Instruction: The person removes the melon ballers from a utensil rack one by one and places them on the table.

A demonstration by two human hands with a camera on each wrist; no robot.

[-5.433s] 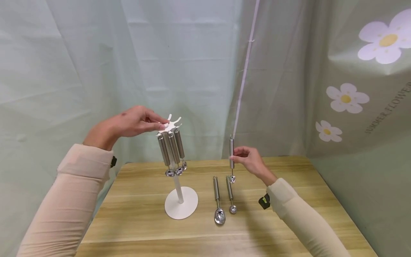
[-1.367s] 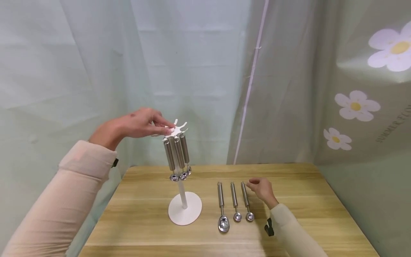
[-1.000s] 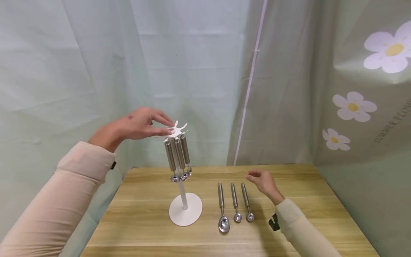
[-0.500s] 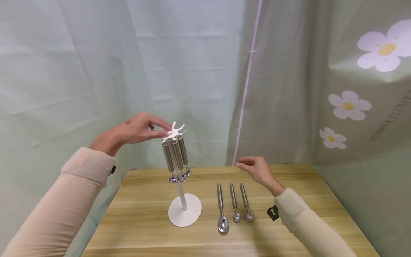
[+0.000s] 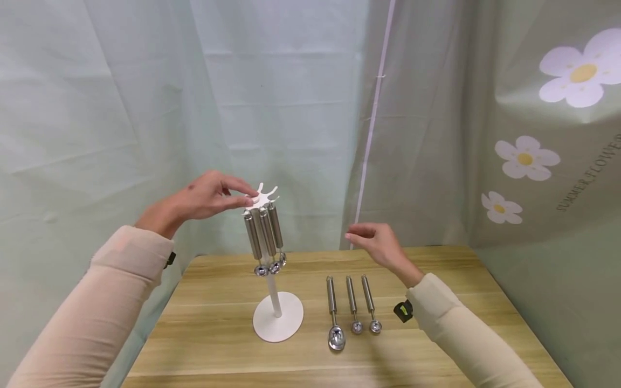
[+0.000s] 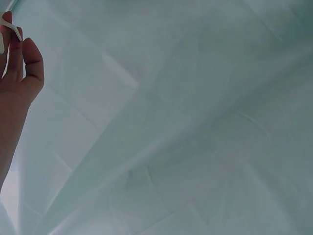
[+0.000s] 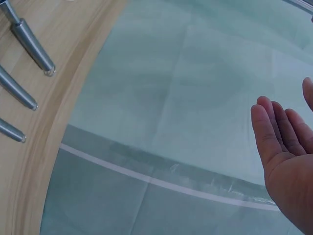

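Fingers of the left hand (image 5: 204,194) pinch the edge of the white branched hook-top (image 5: 262,198) of a white metal stand (image 5: 277,323), which rises on a thin post from a round base set on the pale wooden desk (image 5: 436,345). In the left wrist view only the side of that hand (image 6: 14,83) shows at the frame's edge, with what looks like a sliver of the white top against a fingertip, though the view is too narrow to be sure. Three steel scoops with cylindrical handles (image 5: 264,237) hang close together from the hook-top, their small round bowls down, well above the base.

The right hand (image 5: 380,247) hovers in the air to the right of the stand, fingers relaxed and nearly straight, holding nothing; the right wrist view shows its open palm (image 7: 286,161) against the curtain. Below and slightly left of it, three more steel scoops lie side by side on the desk, handles pointing away from the person: a larger-bowled steel scoop (image 5: 332,312) nearest the stand, a small-bowled steel scoop in the middle (image 5: 352,304), and a third small-bowled steel scoop (image 5: 370,303) on the right. They lie near each other without touching, just right of the stand's base. A pale green curtain (image 5: 291,81) hangs behind the desk, and a flowered grey-green curtain (image 5: 533,134) hangs to the right.
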